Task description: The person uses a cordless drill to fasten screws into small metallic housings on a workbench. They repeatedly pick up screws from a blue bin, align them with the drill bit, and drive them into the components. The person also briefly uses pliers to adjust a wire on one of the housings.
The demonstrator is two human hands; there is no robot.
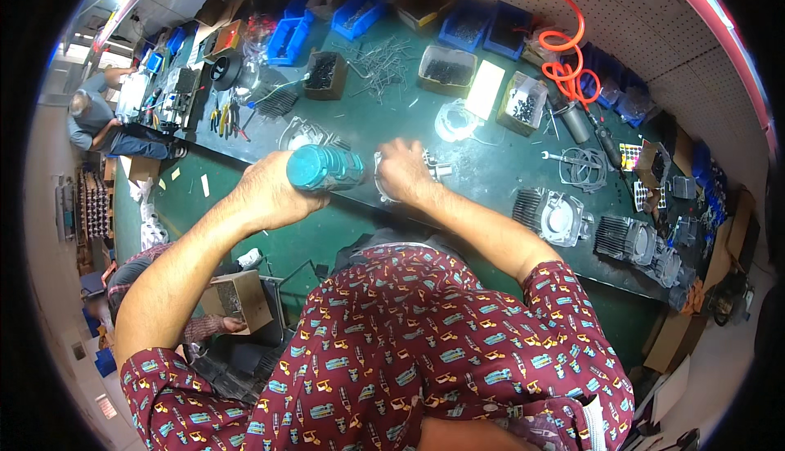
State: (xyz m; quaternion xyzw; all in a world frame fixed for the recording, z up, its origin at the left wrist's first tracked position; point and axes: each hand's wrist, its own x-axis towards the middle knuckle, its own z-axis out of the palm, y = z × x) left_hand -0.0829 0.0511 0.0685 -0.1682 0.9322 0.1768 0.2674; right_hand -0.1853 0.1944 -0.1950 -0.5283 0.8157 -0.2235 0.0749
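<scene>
My left hand (282,196) is wrapped round a teal power tool (319,166) with a rounded rear end, held at the near edge of the green bench; its grip is hidden by my hand. To its right, my right hand (402,171) is closed with bent fingers over a silver metal casting (437,170). What the fingertips pinch, if anything small, is hidden beneath them. Just behind the tool lies another silver casting (304,134) with fins. A coil of pale tubing or gasket rings (455,121) rests on the bench beyond my right hand.
Blue bins (358,14) and boxes of dark screws (447,68) line the back. Loose metal rods (381,65) lie before them. An orange coiled air hose (564,40) hangs at right. Finned cylinders (553,215) sit front right. Another person's hand (234,324) holds a cardboard box (245,300) lower left.
</scene>
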